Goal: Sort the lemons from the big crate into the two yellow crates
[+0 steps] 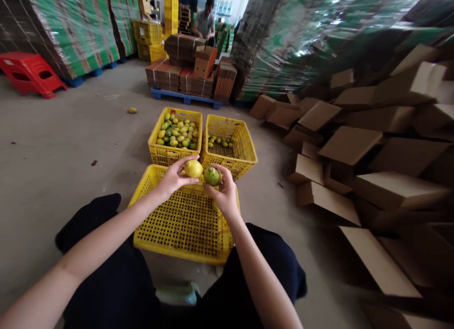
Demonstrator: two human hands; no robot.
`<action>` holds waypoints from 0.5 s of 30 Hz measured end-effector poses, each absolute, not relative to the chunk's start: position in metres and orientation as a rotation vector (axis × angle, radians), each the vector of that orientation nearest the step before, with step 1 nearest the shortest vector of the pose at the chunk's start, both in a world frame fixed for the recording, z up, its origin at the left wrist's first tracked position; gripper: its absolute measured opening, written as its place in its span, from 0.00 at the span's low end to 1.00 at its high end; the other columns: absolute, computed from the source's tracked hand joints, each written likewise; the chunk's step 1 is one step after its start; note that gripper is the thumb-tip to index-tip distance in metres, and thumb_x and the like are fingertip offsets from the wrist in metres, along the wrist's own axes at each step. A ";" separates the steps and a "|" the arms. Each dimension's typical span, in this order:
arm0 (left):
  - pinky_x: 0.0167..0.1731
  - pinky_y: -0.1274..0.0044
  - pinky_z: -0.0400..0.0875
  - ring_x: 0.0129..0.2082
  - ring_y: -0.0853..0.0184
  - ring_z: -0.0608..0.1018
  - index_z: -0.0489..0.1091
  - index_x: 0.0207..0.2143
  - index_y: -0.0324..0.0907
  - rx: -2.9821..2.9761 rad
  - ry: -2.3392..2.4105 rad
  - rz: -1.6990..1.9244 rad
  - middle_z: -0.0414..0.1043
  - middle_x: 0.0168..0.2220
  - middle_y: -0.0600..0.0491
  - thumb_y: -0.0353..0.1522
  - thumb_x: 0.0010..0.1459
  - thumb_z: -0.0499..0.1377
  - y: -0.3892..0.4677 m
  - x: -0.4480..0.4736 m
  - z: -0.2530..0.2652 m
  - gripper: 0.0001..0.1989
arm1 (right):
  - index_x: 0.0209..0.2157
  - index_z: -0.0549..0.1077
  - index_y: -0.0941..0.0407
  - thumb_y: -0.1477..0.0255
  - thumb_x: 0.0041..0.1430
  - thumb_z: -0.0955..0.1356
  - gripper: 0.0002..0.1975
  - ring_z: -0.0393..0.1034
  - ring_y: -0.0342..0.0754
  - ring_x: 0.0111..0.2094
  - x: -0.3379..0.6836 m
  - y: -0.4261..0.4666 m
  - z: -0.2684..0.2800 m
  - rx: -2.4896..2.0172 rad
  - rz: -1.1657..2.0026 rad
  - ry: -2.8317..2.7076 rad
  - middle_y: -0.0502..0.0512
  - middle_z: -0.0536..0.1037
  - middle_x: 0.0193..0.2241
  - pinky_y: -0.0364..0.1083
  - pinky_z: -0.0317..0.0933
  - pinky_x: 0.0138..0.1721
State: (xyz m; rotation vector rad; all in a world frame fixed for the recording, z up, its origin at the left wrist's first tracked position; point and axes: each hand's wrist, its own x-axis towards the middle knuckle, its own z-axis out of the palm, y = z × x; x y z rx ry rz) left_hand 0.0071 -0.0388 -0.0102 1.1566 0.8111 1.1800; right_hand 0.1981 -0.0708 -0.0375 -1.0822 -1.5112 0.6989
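Note:
My left hand [177, 175] grips a yellow lemon [193, 168] between thumb and fingers. Beside it, my right hand [224, 189] is closed on a green lemon [212, 176] with a yellowish tint. Both fruits are held up close together above the far end of a yellow plastic crate [184, 225] with a perforated bottom. Just beyond, a second yellow crate [156, 151] is filled with yellow and green lemons [179, 132]. To its right, a third yellow crate [244, 154] has a small group of lemons [222, 141] at its far side.
A lone lemon [132, 110] lies on the floor. Cardboard boxes [351, 144] are heaped along the right. Flattened cartons [191, 80] sit on a blue pallet [186, 98] ahead, with a person [205, 23] behind. A red stool [30, 73] stands at left.

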 end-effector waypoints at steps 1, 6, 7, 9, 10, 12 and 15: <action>0.54 0.66 0.76 0.53 0.57 0.78 0.80 0.51 0.48 1.208 0.811 1.163 0.76 0.60 0.49 0.29 0.38 0.79 -0.040 0.007 -0.009 0.34 | 0.56 0.71 0.45 0.71 0.54 0.75 0.28 0.71 0.58 0.56 0.198 -0.070 -0.038 -1.081 0.682 -1.488 0.56 0.76 0.54 0.61 0.69 0.58; 0.57 0.62 0.75 0.59 0.54 0.74 0.79 0.54 0.50 1.391 0.833 1.168 0.73 0.60 0.48 0.31 0.43 0.77 -0.041 0.004 -0.009 0.33 | 0.59 0.66 0.46 0.71 0.53 0.75 0.33 0.74 0.57 0.55 0.192 -0.072 -0.038 -1.036 0.651 -1.375 0.58 0.76 0.55 0.59 0.71 0.55; 0.57 0.62 0.75 0.59 0.54 0.74 0.80 0.54 0.51 1.420 0.851 1.177 0.72 0.58 0.48 0.31 0.43 0.77 -0.041 0.003 -0.009 0.32 | 0.59 0.66 0.46 0.71 0.53 0.75 0.32 0.75 0.57 0.55 0.191 -0.073 -0.038 -1.030 0.634 -1.371 0.58 0.77 0.54 0.59 0.71 0.54; 0.56 0.63 0.76 0.58 0.55 0.73 0.81 0.53 0.51 1.470 0.893 1.201 0.69 0.55 0.49 0.31 0.43 0.78 -0.041 0.002 -0.009 0.31 | 0.57 0.67 0.46 0.71 0.54 0.75 0.30 0.75 0.56 0.54 0.190 -0.074 -0.037 -1.028 0.588 -1.383 0.57 0.77 0.53 0.59 0.71 0.54; 0.56 0.63 0.76 0.57 0.56 0.73 0.81 0.52 0.52 1.492 0.909 1.209 0.68 0.53 0.50 0.31 0.43 0.78 -0.040 0.001 -0.009 0.31 | 0.56 0.68 0.46 0.70 0.54 0.75 0.28 0.75 0.56 0.54 0.190 -0.074 -0.036 -1.033 0.564 -1.397 0.57 0.77 0.53 0.59 0.71 0.53; 0.55 0.64 0.77 0.56 0.57 0.73 0.81 0.51 0.52 1.529 0.921 1.206 0.65 0.50 0.51 0.30 0.43 0.78 -0.040 0.000 -0.010 0.30 | 0.54 0.69 0.47 0.71 0.55 0.74 0.24 0.75 0.56 0.52 0.190 -0.075 -0.034 -1.052 0.516 -1.431 0.56 0.77 0.51 0.59 0.71 0.53; 0.55 0.64 0.76 0.55 0.58 0.73 0.81 0.51 0.53 1.573 0.918 1.199 0.64 0.49 0.51 0.29 0.44 0.78 -0.040 0.000 -0.011 0.29 | 0.49 0.71 0.47 0.73 0.54 0.74 0.21 0.73 0.56 0.51 0.193 -0.076 -0.031 -1.086 0.428 -1.461 0.55 0.76 0.48 0.61 0.70 0.53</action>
